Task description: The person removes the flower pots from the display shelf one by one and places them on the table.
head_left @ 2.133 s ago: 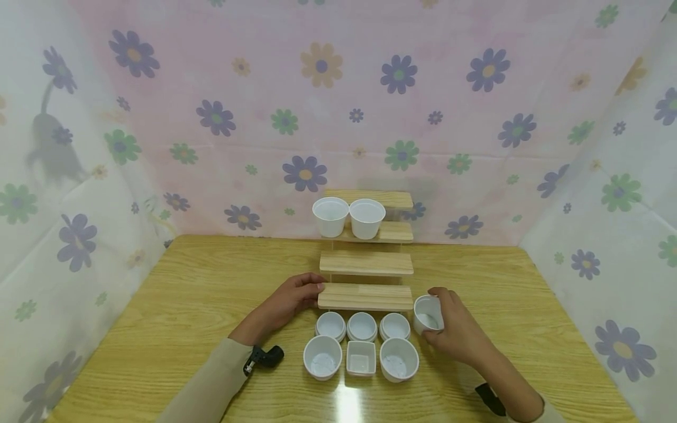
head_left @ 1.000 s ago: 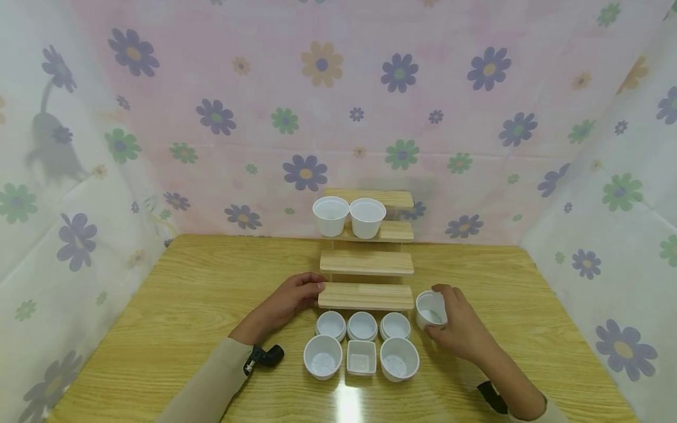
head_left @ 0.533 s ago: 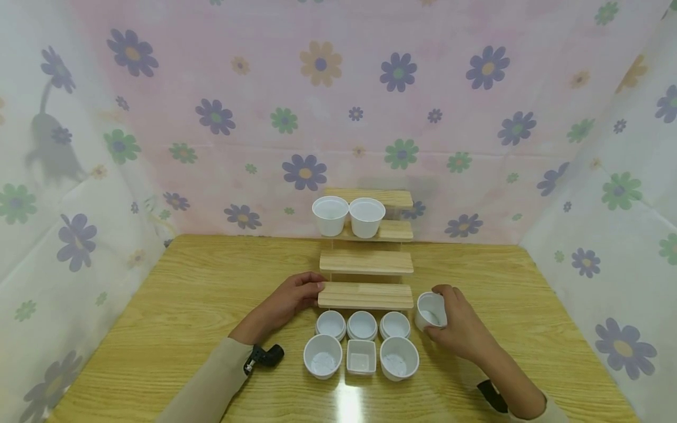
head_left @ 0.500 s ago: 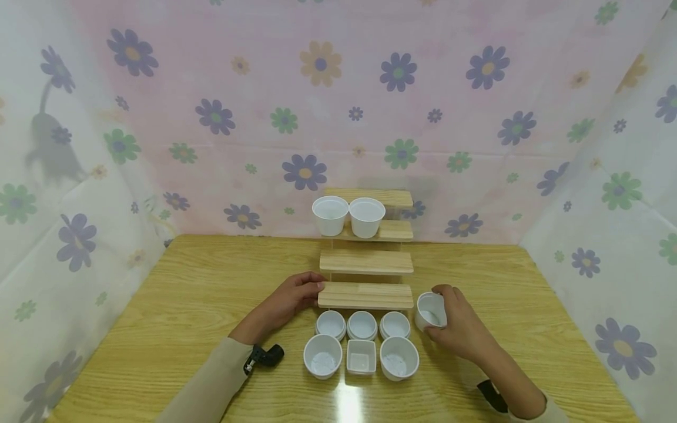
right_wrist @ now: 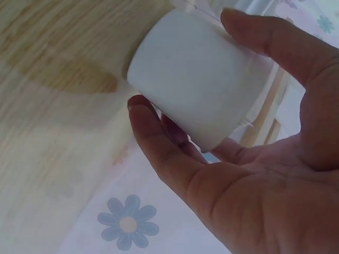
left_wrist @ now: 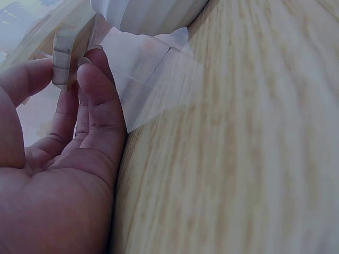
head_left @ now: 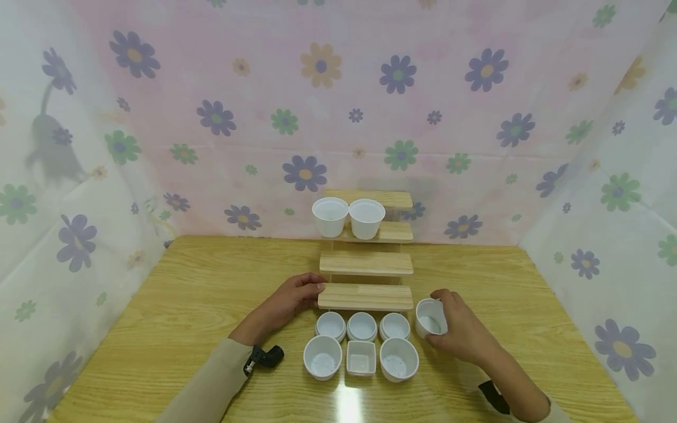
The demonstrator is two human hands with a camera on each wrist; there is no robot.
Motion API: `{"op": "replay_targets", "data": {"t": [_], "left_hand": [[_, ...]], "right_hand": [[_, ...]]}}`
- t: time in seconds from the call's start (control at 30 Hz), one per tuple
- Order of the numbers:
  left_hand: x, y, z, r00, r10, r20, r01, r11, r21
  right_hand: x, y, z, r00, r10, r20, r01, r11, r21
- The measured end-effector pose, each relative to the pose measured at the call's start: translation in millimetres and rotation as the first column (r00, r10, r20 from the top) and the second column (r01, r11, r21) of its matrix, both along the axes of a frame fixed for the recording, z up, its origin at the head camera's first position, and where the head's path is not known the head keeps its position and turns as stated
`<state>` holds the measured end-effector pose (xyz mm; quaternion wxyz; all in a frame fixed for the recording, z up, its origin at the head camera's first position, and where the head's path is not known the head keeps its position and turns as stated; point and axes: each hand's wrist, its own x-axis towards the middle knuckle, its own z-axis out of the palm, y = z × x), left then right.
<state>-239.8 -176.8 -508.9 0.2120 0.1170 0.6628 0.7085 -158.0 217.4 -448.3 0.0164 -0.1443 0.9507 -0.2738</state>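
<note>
A tiered wooden stand [head_left: 366,296] has pale boards rising toward the back wall. My left hand [head_left: 293,299] pinches the left end of its lowest board, thumb on one face and fingers on the other; the left wrist view shows the board's end [left_wrist: 63,55] between them. To the right of the stand, my right hand [head_left: 459,329] grips a white plastic cup [head_left: 429,317] by its sides, its mouth tipped slightly. The right wrist view shows the cup's smooth wall [right_wrist: 193,74] between thumb and fingers, close over the table.
Two white cups, left [head_left: 330,217] and right [head_left: 367,219], stand on an upper board. Before the stand are three low round bowls [head_left: 362,326], then two round cups [head_left: 322,357] flanking a square one [head_left: 361,358]. Flowered cloth [head_left: 349,129] walls in the wooden table [head_left: 227,264].
My right hand has shifted the cup slightly to the right, then a little toward the near side. My left hand keeps its hold on the board.
</note>
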Motion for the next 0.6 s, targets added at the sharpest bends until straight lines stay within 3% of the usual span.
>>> {"op": "replay_targets", "data": {"t": [0.2,0.6], "left_hand": [[-0.3,-0.8,-1.2,1.000,-0.005,-0.007,0.004,1.000,-0.010],[0.8,-0.3,-0.3,1.000,-0.002,-0.006,0.002,1.000,-0.023]], "right_hand": [[3.6,1.6,11.9,0.999,0.016,0.037,-0.016,1.000,-0.007],[0.9,5.0,36.6,0.995,0.056,-0.081,-0.064,0.993,-0.100]]}}
